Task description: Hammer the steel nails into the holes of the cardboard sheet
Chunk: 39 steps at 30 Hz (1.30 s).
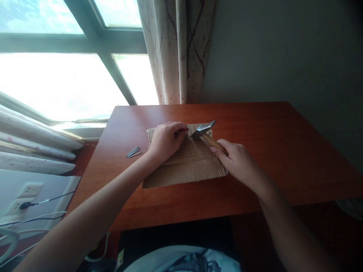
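A brown cardboard sheet (184, 172) lies on the table, its upper part covered with rows of small holes. My left hand (167, 139) rests over the far left part of the holes. Its thumb and forefinger are pinched together, and whatever is between them is too small to make out. My right hand (236, 156) is wrapped round the wooden handle of a hammer (202, 129). The metal head is low over the holed area, just right of my left fingertips; whether it touches the cardboard I cannot tell. Several loose nails (134, 152) lie left of the sheet.
The reddish-brown wooden table (272, 151) reaches back to a curtain (170, 53) and a grey wall. On the left are a bright window and a wall socket (21, 204) with a plug and cables. The table's front edge runs close to my body.
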Motion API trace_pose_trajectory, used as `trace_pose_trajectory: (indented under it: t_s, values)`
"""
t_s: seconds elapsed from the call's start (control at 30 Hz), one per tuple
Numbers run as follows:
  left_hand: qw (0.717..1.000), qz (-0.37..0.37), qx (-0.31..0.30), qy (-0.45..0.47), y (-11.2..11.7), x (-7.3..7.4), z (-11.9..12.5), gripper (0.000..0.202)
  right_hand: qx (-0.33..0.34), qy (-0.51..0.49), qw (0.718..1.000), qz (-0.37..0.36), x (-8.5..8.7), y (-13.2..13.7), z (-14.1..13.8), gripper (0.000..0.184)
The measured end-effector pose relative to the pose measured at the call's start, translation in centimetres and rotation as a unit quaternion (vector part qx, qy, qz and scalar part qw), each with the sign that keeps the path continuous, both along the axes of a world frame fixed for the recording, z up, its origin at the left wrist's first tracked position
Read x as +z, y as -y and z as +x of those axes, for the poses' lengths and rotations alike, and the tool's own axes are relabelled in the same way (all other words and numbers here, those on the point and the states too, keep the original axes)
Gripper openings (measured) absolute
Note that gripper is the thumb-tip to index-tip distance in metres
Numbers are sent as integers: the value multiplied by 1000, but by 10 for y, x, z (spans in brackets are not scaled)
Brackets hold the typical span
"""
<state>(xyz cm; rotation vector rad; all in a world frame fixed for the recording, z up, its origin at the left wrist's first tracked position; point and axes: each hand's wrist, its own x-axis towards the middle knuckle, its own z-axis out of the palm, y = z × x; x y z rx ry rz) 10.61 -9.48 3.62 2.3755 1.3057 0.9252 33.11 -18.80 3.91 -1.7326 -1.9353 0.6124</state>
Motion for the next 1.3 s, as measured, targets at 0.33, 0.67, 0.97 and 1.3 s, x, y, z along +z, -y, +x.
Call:
trace_pose_trajectory:
  t_s: [0.33, 0.67, 0.97, 1.3]
  values:
    - [1000, -2, 5, 22, 1, -1, 0, 16, -8, 2, 1000, -12, 3, 0, -2, 31]
    - [999, -1, 7, 32, 0, -3, 0, 15, -7, 6, 1000, 0, 0, 0, -1, 31]
    - [1000, 2, 4, 23, 0, -3, -1, 15, -10, 11, 1000, -2, 1, 0, -2, 31]
    - [999, 8, 6, 30, 1, -4, -1, 14, -8, 11, 1000, -2, 0, 1, -1, 29]
